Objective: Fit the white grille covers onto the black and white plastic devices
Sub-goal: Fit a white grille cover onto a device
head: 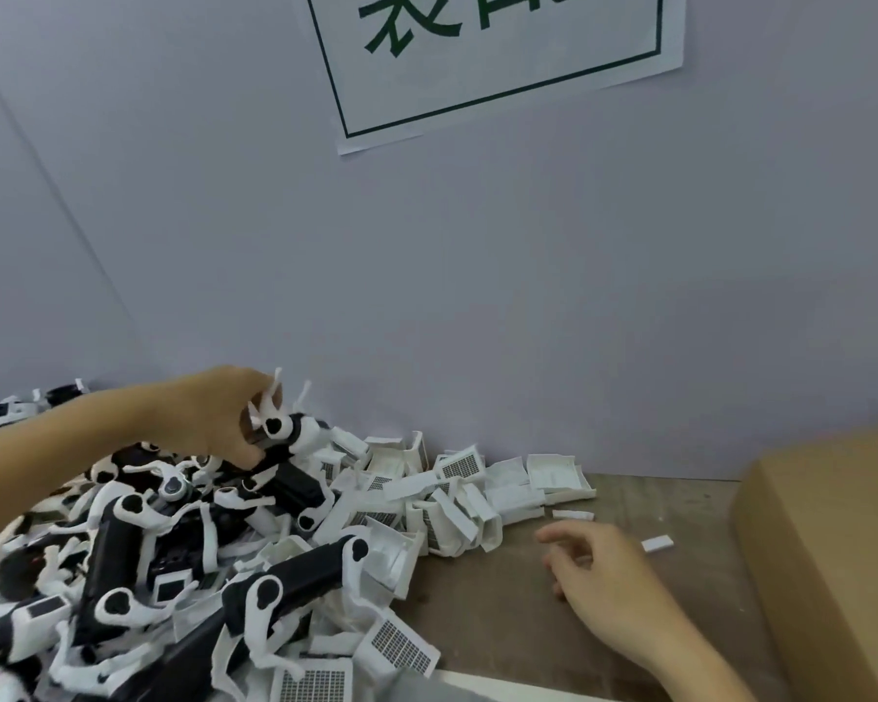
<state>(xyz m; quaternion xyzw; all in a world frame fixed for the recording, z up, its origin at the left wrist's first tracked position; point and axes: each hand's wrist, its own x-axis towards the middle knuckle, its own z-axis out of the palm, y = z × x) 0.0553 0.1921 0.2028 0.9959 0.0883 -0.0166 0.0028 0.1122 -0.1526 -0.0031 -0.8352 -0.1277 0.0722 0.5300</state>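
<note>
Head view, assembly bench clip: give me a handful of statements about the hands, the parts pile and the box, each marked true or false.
1. The left hand grips a black and white device at the top of the pile. True.
2. The right hand holds a white grille cover. False: it holds nothing, its fingers loosely curled above the table.
3. A cardboard box stands at the right edge of the table. True.
4. The white grille covers are stacked inside the cardboard box. False: they lie in a loose heap on the table against the wall, beside the devices.
5. A paper sign with green characters hangs on the wall. True.
</note>
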